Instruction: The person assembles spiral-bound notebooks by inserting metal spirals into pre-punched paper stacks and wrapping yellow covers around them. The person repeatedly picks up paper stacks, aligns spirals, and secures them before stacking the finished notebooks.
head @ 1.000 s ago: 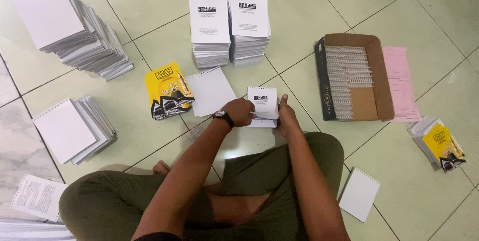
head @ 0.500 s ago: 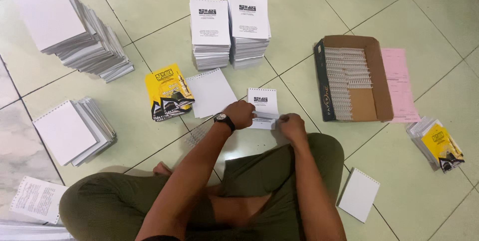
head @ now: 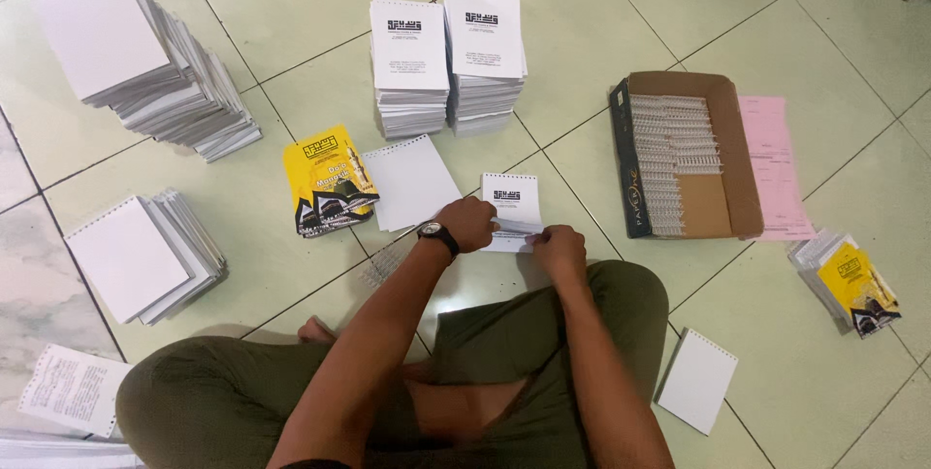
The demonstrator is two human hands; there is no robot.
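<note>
From the head view, we see the left hand (head: 470,225) and the right hand (head: 560,248) close together, both pinching the lower edge of a small punched booklet (head: 512,209) lying on the tiled floor (head: 601,23) just in front of the crossed legs. Whether a spiral is already threaded, we cannot tell. Bound pads (head: 145,52) are piled at the floor's far left. Two unbound stacks (head: 448,62) and a box of white coils (head: 679,154) suggest plenty is left.

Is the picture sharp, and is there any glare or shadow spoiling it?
Head view: mostly sharp and evenly lit; soft sheen on the tiled floor near the top, no harsh glare. A faint shadow lies under the left hand and right hand on the small booklet. The corners look slightly softer.
</note>
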